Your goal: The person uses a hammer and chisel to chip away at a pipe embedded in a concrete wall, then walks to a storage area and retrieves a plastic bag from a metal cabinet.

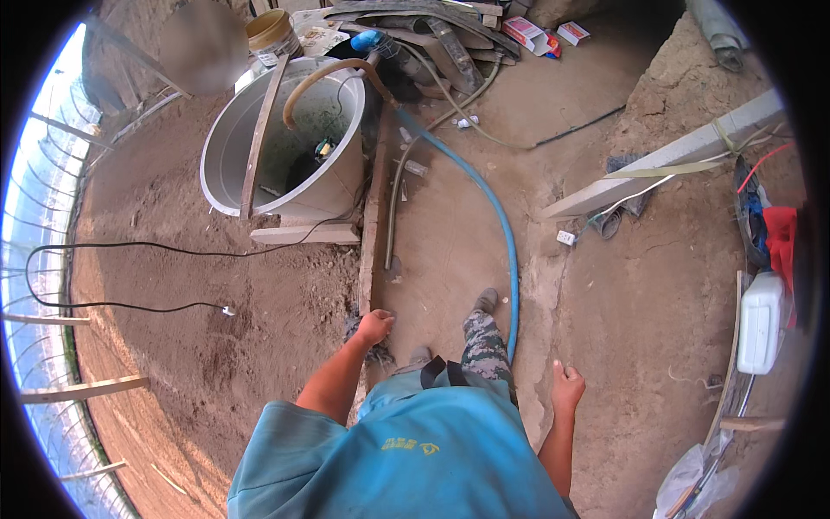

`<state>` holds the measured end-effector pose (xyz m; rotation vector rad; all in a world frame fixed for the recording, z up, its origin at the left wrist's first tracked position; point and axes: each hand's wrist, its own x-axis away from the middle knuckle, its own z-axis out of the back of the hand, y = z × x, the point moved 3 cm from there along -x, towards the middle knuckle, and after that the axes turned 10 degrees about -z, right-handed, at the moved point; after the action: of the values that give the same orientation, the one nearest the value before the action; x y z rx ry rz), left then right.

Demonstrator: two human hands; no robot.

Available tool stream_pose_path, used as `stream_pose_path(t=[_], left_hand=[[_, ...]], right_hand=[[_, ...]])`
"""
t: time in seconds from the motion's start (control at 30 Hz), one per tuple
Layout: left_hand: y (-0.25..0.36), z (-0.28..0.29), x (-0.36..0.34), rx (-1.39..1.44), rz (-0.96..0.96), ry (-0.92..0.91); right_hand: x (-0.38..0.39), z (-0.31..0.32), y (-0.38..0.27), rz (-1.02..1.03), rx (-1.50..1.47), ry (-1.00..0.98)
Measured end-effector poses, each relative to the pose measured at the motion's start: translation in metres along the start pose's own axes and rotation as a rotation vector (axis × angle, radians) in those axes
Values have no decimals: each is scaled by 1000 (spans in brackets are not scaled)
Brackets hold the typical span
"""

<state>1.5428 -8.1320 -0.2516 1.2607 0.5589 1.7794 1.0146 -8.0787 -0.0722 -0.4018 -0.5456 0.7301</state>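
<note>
At lower centre, the person's bare left hand [376,327] and right hand [567,386] are curled, apparently empty; I cannot tell whether either grip is closed. A flexible blue hose [510,259] curves down the centre. Seemingly between handling steps; grasping it would call for bending.

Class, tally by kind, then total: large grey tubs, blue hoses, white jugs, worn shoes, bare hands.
Large grey tub: 1
Blue hose: 1
White jug: 1
Worn shoes: 2
Left hand and right hand: 2
Total: 7
</note>
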Motion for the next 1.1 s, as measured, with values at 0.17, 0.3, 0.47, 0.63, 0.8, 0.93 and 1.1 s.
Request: stream_pose_path(t=[0.17, 0.3, 0.47, 0.63, 0.8, 0.93, 1.1], left_hand=[[-19, -7, -14, -18, 199, -14], [17, -19, -27, -36, 344, -53], [61, -30, -65, -192, 111, -45], [109, -37, -139, 131, 405, 108], [164, -9, -250, 50, 281, 82], [184, 16, -340, 11, 344, -91], [241, 82, -457, 13, 235, -16]], right_hand=[[-124, -50, -101, 134, 52, -115], [-229, -19, -249, 365, -205, -303], [-202, 78, -527, 541, -779, -935], [-139, 128, -690, 979, -715, -1240], [-146, 116, -783, 1139, -617, -1267], [-191, 74, -867, 1034, -543, -1178], [-238, 74, -922, 993, -514, -972]])
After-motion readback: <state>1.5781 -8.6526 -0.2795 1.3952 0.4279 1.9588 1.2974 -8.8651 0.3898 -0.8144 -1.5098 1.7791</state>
